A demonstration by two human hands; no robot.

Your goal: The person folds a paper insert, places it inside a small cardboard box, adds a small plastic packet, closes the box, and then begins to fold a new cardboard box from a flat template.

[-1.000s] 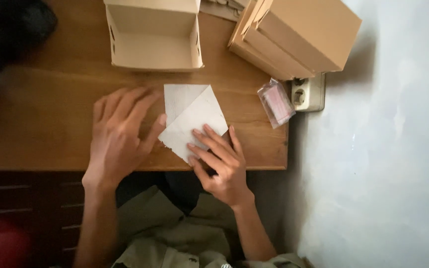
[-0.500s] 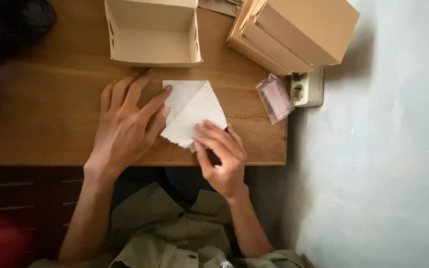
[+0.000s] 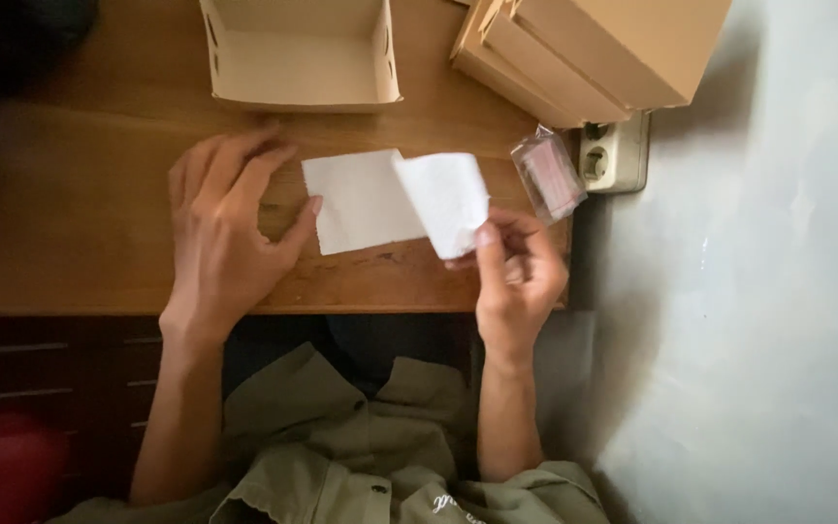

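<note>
A white paper sheet [image 3: 366, 199] lies on the wooden table [image 3: 80, 243]. My left hand [image 3: 230, 228] rests flat on the table, its thumb tip touching the sheet's left edge. My right hand [image 3: 516, 277] pinches the sheet's right flap between thumb and fingers and holds it lifted and curled off the table. The rest of the sheet stays flat on the wood.
An open tan cardboard tray [image 3: 298, 53] stands at the back of the table. Stacked cardboard boxes [image 3: 594, 49] sit at the back right. A small clear packet [image 3: 547, 175] lies beside a wall socket [image 3: 613, 155]. A grey wall [image 3: 768, 291] borders the right.
The folded, pointed sheet has been opened out. My right hand went from pressing on it to lifting its right flap. My left hand slid off to the sheet's left edge.
</note>
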